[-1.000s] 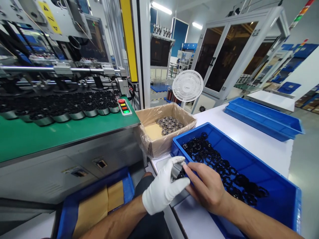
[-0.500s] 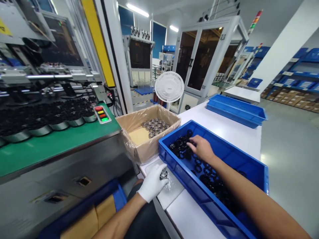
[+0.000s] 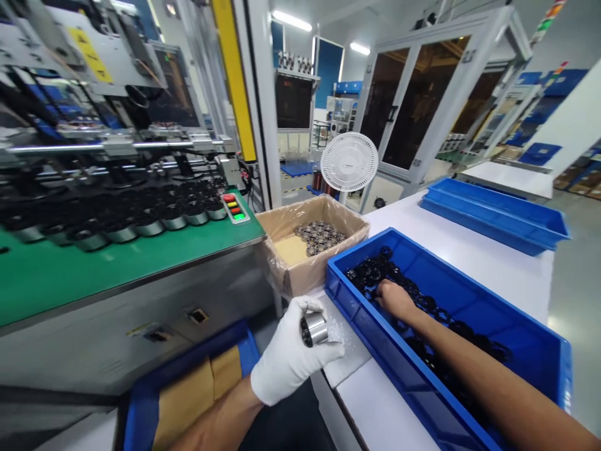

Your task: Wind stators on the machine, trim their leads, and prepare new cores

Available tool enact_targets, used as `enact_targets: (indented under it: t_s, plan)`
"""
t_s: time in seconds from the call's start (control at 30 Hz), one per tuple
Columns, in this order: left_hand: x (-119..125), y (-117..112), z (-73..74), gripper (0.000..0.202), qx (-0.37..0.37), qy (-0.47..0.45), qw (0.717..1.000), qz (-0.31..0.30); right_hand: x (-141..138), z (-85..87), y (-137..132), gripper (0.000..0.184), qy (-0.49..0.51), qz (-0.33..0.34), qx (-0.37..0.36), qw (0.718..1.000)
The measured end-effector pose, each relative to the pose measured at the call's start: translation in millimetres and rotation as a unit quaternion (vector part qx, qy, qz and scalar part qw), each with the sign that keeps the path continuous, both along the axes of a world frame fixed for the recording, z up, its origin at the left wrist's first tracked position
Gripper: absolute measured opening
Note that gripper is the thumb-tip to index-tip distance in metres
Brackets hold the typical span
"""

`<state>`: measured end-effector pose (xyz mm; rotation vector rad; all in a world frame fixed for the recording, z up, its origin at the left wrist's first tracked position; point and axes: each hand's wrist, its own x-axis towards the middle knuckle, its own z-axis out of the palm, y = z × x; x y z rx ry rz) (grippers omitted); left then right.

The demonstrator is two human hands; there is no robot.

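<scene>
My left hand (image 3: 300, 351), in a white glove, grips a short silver metal cylinder (image 3: 317, 327) between thumb and fingers. The cylinder lies tilted on its side, and black material shows inside its near end. My bare right hand (image 3: 397, 300) reaches down into a blue bin (image 3: 446, 269) among loose black ring-shaped parts (image 3: 375, 268). Its fingers are curled together at the parts; their tips, and anything between them, are hidden.
A plastic-lined cardboard box (image 3: 312, 269) with small metal parts stands left of the bin. Stacked blue trays (image 3: 498, 216) lie on the white table behind. At left, silver cylinders with black tops (image 3: 150, 227) line a green bench (image 3: 188, 250) beside a machine. A white fan (image 3: 349, 161) stands beyond.
My left hand has lifted and turned the metal cylinder so its side shows. My right hand has gone lower among the black parts, its fingers closing. The view has swung left.
</scene>
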<state>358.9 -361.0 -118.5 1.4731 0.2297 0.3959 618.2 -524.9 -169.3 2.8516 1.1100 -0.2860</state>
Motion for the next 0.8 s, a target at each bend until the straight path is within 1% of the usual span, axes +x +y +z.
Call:
enact_targets:
  t_s: [0.07,0.13,0.17,0.2,0.23,0.27,0.3,0.33,0.37,0.4,0.43,0.5,0.6,0.67,0.8]
  plan:
    - [-4.1,1.0,3.8,0.051,0.021,-0.03,0.999,-0.001,-0.5,14.3,1.3,0.017,-0.014,0.011,0.018,1.0]
    - [-7.0,4.9,5.9,0.049,0.028,-0.046,0.998,-0.014,-11.4,33.6,2.5,0.01,-0.039,0.034,0.052,0.997]
    - [-8.0,6.6,6.1,0.051,0.028,-0.047,0.998,-0.021,-22.3,43.6,2.6,0.009,-0.058,0.052,0.086,0.993]
    - [-8.6,7.5,5.8,0.054,0.028,-0.045,0.998,-0.027,-36.6,52.7,2.2,0.009,-0.078,0.084,0.144,0.983]
    - [-8.8,7.3,5.1,0.059,0.025,-0.04,0.998,-0.033,-53.8,60.6,1.3,0.012,-0.092,0.124,0.21,0.965]
    - [-8.3,5.8,4.1,0.066,0.016,-0.035,0.999,-0.039,-72.6,66.9,0.0,0.016,-0.099,0.191,0.318,0.923]
    - [-7.1,3.1,2.9,0.073,-0.001,-0.029,0.998,-0.048,-91.5,71.6,-1.3,0.021,-0.089,0.26,0.411,0.869]
    - [-5.3,-0.5,1.6,0.08,-0.023,-0.023,0.998,-0.059,-109.0,74.8,-2.4,0.029,-0.068,0.312,0.465,0.826]
    - [-3.0,-4.6,0.4,0.085,-0.048,-0.02,0.996,-0.072,-123.7,76.8,-3.2,0.036,-0.051,0.35,0.498,0.792]
    - [-0.4,-9.0,-0.7,0.087,-0.072,-0.02,0.994,-0.083,-134.8,77.7,-3.5,0.041,-0.042,0.375,0.504,0.777]
    - [2.3,-13.2,-1.6,0.086,-0.088,-0.022,0.992,-0.092,-141.9,77.8,-3.6,0.043,-0.041,0.39,0.496,0.775]
    - [7.0,-19.7,-2.6,0.079,-0.092,-0.025,0.992,-0.086,-145.9,76.5,-3.8,0.039,-0.06,0.403,0.474,0.781]
    - [10.2,-23.5,-2.9,0.07,-0.063,-0.021,0.996,-0.051,-139.3,73.7,-4.9,0.036,-0.07,0.4,0.472,0.783]
    - [9.7,-23.0,-3.1,0.071,-0.061,-0.016,0.997,-0.043,-135.5,72.9,-5.0,0.038,-0.069,0.4,0.48,0.778]
    - [7.4,-20.3,-5.1,0.076,-0.109,-0.015,0.991,-0.077,-135.7,76.0,-2.9,0.04,-0.077,0.413,0.479,0.77]
